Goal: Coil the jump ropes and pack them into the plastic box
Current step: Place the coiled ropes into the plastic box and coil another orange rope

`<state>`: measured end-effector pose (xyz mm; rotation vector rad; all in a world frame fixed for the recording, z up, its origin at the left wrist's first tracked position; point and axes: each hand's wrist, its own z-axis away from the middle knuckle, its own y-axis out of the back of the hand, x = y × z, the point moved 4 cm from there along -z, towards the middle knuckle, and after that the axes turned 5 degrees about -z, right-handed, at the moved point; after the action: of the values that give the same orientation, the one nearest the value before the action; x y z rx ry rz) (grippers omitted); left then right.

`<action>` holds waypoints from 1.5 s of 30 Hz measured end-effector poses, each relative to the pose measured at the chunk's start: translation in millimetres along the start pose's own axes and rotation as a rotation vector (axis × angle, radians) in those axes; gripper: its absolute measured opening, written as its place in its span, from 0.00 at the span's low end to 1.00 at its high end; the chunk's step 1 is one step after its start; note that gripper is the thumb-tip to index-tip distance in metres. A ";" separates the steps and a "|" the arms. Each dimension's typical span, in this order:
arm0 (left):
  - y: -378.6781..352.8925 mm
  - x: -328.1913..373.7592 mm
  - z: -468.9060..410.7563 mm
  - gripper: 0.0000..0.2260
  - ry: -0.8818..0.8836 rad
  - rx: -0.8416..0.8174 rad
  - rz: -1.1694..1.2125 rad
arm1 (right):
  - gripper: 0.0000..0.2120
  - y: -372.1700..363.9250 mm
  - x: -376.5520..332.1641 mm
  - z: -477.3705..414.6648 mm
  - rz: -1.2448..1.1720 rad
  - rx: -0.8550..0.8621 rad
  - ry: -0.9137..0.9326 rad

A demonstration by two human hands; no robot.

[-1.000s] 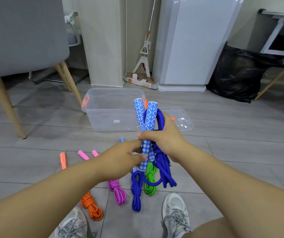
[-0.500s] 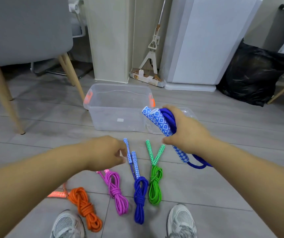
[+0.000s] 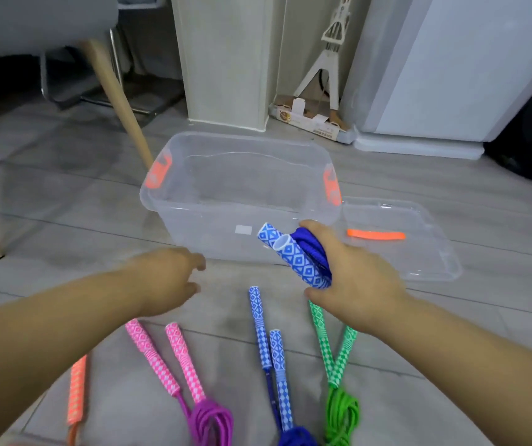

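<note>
Coiled dark-blue jump rope with blue-and-white diamond handles (image 3: 296,259) gripped in right hand (image 3: 357,278) before clear plastic box with orange latches (image 3: 213,233), left hand (image 3: 165,278) fingers loose, holding nothing, four coiled ropes on grey floor (image 3: 65,239)

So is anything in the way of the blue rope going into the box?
Nothing visible. The box is open, its lid on the floor beside it. The right hand holds the blue rope before the near wall, which it must lift over.
</note>
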<state>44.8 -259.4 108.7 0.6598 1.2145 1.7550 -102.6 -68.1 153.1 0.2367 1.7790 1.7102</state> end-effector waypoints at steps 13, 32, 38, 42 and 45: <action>10.4 -64.2 -135.5 0.19 0.052 0.127 0.017 | 0.41 -11.1 0.0 -112.6 -0.149 0.008 -0.005; -22.6 -59.2 -13.8 0.18 -0.058 0.378 0.481 | 0.42 11.6 -72.2 -103.8 -0.188 -0.094 0.046; -40.6 -114.4 -3.1 0.34 0.485 0.338 0.531 | 0.42 19.0 -112.8 -108.4 -0.365 -0.015 0.123; -43.4 -118.7 -14.8 0.26 0.427 0.227 0.624 | 0.41 3.2 -135.8 -134.7 -0.419 -0.028 0.135; -39.6 -122.5 -26.3 0.29 0.436 0.247 0.568 | 0.40 -29.7 -141.7 -160.0 -0.410 -0.115 0.113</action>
<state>96.0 -373.6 68.7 0.8535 1.6756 2.3252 -73.7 -281.9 160.9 -0.2638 1.6601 1.5418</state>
